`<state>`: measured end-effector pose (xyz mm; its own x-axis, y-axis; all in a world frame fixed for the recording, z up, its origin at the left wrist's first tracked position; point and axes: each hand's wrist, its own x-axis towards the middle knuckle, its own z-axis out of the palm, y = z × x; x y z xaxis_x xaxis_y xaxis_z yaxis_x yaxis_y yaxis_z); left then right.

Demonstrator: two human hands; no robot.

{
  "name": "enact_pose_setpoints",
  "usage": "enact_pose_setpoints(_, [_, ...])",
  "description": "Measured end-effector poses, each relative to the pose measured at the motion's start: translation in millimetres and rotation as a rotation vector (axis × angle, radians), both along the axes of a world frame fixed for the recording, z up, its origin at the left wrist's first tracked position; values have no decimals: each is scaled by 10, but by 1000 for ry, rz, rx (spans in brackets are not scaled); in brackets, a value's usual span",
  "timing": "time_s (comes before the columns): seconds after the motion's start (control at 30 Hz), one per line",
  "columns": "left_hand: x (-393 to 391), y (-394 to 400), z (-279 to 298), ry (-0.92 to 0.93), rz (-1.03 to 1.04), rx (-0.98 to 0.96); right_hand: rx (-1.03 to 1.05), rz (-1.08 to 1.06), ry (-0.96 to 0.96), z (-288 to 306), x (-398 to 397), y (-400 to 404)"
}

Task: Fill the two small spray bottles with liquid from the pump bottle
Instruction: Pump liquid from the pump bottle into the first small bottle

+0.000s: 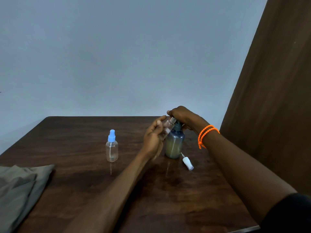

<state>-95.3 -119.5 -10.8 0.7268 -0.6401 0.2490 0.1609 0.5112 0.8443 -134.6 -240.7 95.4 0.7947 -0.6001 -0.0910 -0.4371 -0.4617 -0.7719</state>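
Observation:
A blue-grey pump bottle point(174, 143) with yellowish liquid stands upright on the dark wooden table point(101, 190). My right hand point(182, 116) rests closed on top of its pump head, hiding it. My left hand point(154, 138) holds a small clear spray bottle point(167, 129), uncapped and tilted, its open neck right under the pump spout. Its white spray cap point(188, 163) lies on the table just right of the pump bottle. A second small clear spray bottle point(111, 148) with a blue spray cap stands upright to the left, apart from both hands.
A folded grey cloth point(21, 189) lies at the table's front left corner. A brown curtain point(272, 98) hangs at the right, close to the table's right edge. A plain blue-grey wall stands behind the table. An orange beaded band point(206, 134) circles my right wrist.

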Motion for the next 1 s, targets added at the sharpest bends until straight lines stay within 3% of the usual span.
enact_pose_setpoints(0.17, [-12, 24, 30, 212, -8, -99, 11, -12, -9, -62, -19, 14])
enact_pose_setpoints(0.53, [31, 46, 34, 362, -65, -116, -28, -10, -4, -41, 16, 17])
enact_pose_setpoints(1.0, [12, 100, 62, 668, -210, -347, -37, -6, 20, -33, 15, 12])
